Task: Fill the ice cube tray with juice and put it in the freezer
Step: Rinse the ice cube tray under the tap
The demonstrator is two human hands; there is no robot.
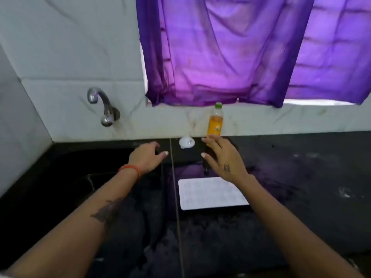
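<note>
I stand at a black stone bench (301, 177) whose glossy top throws back a purple tint from the curtain (230, 57) that hangs over the window behind it, daylight glowing through the cloth. The wall to the left of the curtain is pale marble-look tile, and a chrome tap (104, 107) juts from it above a dark sink (70, 187) set into the left part of the bench. The white ice cube tray (210, 193) lies flat on the bench in front of me, to the right of a thin seam in the stone; its cells are too blurred to tell what is in them. Beyond the tray, upright against the foot of the wall, stands a juice bottle (215, 121) with orange contents and a green cap still on. Just left of the bottle's base sits a small white object (186, 142) that I cannot make out. My right hand (224, 159) reaches past the tray with its fingers stretched loosely and spread, the fingertips right at the lower part of the bottle, not wrapped round it. My left hand (146, 157), an orange thread around its wrist, hovers left of the seam with relaxed, slightly bent fingers, holding nothing.
</note>
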